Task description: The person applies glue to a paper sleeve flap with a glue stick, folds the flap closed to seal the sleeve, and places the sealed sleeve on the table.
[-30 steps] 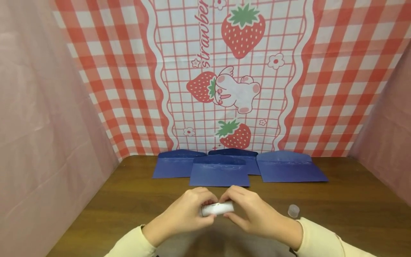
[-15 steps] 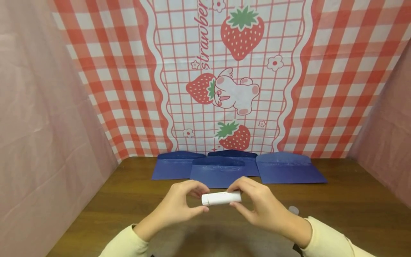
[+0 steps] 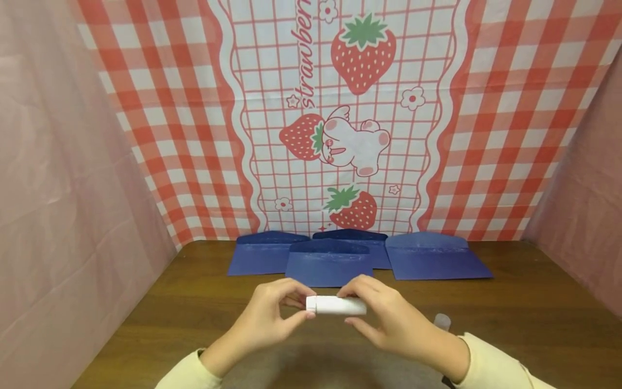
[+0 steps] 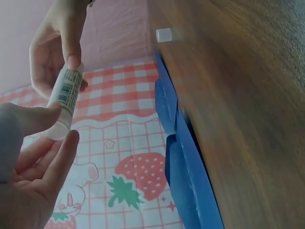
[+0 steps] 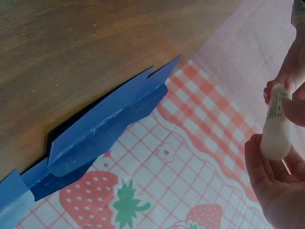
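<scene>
A white glue stick [image 3: 337,305] lies level between both hands above the table. At its left end, my left hand [image 3: 267,313] pinches the narrow base with thumb and fingers. My right hand [image 3: 389,313] grips the other end, thumb below and fingers above. A printed label with a barcode shows on the glue stick [image 4: 66,90] in the left wrist view. Its rounded right end [image 5: 275,143] shows in the right wrist view. A translucent cap [image 3: 442,322] lies on the table beside my right forearm.
Several blue envelopes [image 3: 330,267] lie with raised flaps along the back of the brown wooden table [image 3: 160,302]. Behind them hangs a red-and-white strawberry cloth [image 3: 272,135]. Pink curtains [image 3: 73,189] close off both sides.
Both hands first lifted with the glue stick and drew apart, baring more of it. The left fingers loosened, then pinched its left end again. The envelopes have not moved.
</scene>
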A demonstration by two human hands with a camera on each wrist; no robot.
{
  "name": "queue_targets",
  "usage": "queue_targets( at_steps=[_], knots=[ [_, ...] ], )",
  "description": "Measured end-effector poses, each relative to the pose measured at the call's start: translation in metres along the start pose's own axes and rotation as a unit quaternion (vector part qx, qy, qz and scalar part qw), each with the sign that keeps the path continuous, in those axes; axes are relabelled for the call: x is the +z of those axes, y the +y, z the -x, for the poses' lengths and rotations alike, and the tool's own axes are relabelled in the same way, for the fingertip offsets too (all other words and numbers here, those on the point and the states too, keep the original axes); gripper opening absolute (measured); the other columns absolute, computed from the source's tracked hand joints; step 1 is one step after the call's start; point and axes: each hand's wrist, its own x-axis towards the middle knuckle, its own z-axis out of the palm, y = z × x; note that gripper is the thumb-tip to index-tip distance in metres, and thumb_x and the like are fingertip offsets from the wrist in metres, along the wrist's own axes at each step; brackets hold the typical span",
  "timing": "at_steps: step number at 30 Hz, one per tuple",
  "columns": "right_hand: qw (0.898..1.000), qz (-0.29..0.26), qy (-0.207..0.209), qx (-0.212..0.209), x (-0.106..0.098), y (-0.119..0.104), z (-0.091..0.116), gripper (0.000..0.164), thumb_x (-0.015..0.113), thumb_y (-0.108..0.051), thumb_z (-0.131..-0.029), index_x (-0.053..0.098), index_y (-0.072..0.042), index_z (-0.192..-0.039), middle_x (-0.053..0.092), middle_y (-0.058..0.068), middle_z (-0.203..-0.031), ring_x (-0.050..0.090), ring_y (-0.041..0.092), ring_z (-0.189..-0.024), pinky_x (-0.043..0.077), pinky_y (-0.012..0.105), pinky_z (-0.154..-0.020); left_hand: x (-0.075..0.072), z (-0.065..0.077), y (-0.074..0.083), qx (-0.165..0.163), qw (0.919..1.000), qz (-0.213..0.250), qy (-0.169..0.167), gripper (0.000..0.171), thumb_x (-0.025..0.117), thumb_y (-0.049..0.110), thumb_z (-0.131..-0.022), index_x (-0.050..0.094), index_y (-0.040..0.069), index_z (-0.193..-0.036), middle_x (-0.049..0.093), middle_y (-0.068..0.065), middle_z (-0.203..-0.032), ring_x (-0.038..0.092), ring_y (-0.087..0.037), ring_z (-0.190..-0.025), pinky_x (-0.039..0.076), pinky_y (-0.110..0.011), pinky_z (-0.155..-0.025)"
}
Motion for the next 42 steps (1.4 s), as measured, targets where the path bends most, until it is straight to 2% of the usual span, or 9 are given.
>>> queue_targets(
  at_steps=[12,16,23,28,33,36,38,40,42],
  knots=[
    [0.998,0.060,0.005,-0.025,0.002,0.002,-0.009,0.038,0.084,-0.014,-0.068,0.065,-0.013,-0.100,0.065,-0.004,-0.097,0.060,0.007,-0.086,0.052,0.019,-0.074,0.000,-0.003,0.004,-0.098,0.9913,0.088,-0.003,0.024,0.076,0.009,-0.080,0.066,-0.001,-0.100,0.070,-0.016,-0.096,0.069,-0.013,-0.083,0.058,-0.022,-0.077],
    [0.997,0.066,0.012,-0.027,0.001,0.003,-0.008,0.038,0.085,-0.010,-0.065,0.066,-0.013,-0.097,0.066,-0.003,-0.093,0.061,0.008,-0.083,0.052,0.019,-0.072,-0.004,-0.006,0.005,-0.181,0.9706,0.154,-0.036,0.028,0.072,0.010,-0.084,0.064,-0.007,-0.104,0.068,-0.023,-0.101,0.066,-0.009,-0.087,0.056,-0.020,-0.079],
    [0.996,0.075,0.029,-0.035,0.001,0.005,-0.009,0.037,0.085,-0.008,-0.063,0.068,-0.012,-0.095,0.067,-0.004,-0.090,0.062,0.008,-0.081,0.052,0.019,-0.072,-0.008,-0.013,0.008,-0.306,0.9059,0.290,-0.038,0.035,0.067,0.007,-0.087,0.058,-0.017,-0.111,0.070,-0.020,-0.100,0.068,-0.011,-0.085,0.058,-0.031,-0.083],
    [0.996,0.063,0.038,-0.046,0.001,0.006,-0.009,0.037,0.086,-0.006,-0.060,0.070,-0.008,-0.093,0.069,-0.001,-0.085,0.063,0.008,-0.076,0.051,0.017,-0.068,-0.004,-0.014,0.008,-0.311,0.9074,0.282,-0.015,0.033,0.070,0.006,-0.083,0.061,-0.016,-0.106,0.072,-0.014,-0.093,0.067,-0.007,-0.079,0.058,-0.029,-0.080],
    [0.999,0.044,0.018,-0.025,0.002,0.005,-0.008,0.034,0.086,-0.006,-0.061,0.072,-0.008,-0.092,0.071,-0.001,-0.083,0.063,0.007,-0.074,0.051,0.015,-0.067,0.001,-0.010,0.007,-0.219,0.9589,0.180,0.001,0.023,0.074,0.004,-0.078,0.068,-0.008,-0.097,0.072,-0.021,-0.091,0.067,-0.004,-0.075,0.057,-0.021,-0.072],
    [1.000,0.012,-0.008,0.001,0.000,0.005,-0.009,0.030,0.086,-0.008,-0.064,0.073,-0.010,-0.092,0.072,-0.002,-0.083,0.064,0.005,-0.073,0.050,0.012,-0.065,0.002,-0.006,0.008,-0.087,0.9919,0.092,0.014,0.021,0.075,-0.001,-0.073,0.069,-0.001,-0.093,0.072,-0.015,-0.090,0.070,-0.010,-0.077,0.057,-0.019,-0.072],
    [0.999,-0.016,-0.030,0.021,-0.002,0.005,-0.009,0.028,0.086,-0.010,-0.067,0.073,-0.011,-0.092,0.073,-0.003,-0.083,0.063,0.002,-0.073,0.049,0.011,-0.063,0.001,-0.007,0.007,0.053,0.9985,-0.003,0.016,0.025,0.075,-0.004,-0.068,0.069,0.003,-0.092,0.071,-0.008,-0.090,0.070,-0.012,-0.080,0.056,-0.017,-0.074],
    [0.997,-0.037,-0.049,0.036,-0.004,0.006,-0.009,0.027,0.086,-0.011,-0.067,0.073,-0.013,-0.091,0.073,-0.004,-0.084,0.063,0.001,-0.074,0.049,0.011,-0.062,-0.002,-0.008,0.010,0.204,0.9697,-0.135,0.010,0.022,0.071,-0.005,-0.072,0.068,0.004,-0.091,0.069,-0.004,-0.090,0.068,-0.014,-0.084,0.054,-0.015,-0.078],
    [0.996,-0.049,-0.064,0.042,-0.004,0.006,-0.009,0.027,0.086,-0.010,-0.067,0.073,-0.014,-0.091,0.073,-0.005,-0.084,0.063,0.000,-0.075,0.050,0.013,-0.063,-0.005,-0.009,0.012,0.338,0.9033,-0.264,0.007,0.015,0.064,-0.004,-0.081,0.067,0.005,-0.093,0.067,-0.002,-0.092,0.065,-0.013,-0.088,0.052,-0.014,-0.083]
  ],
)
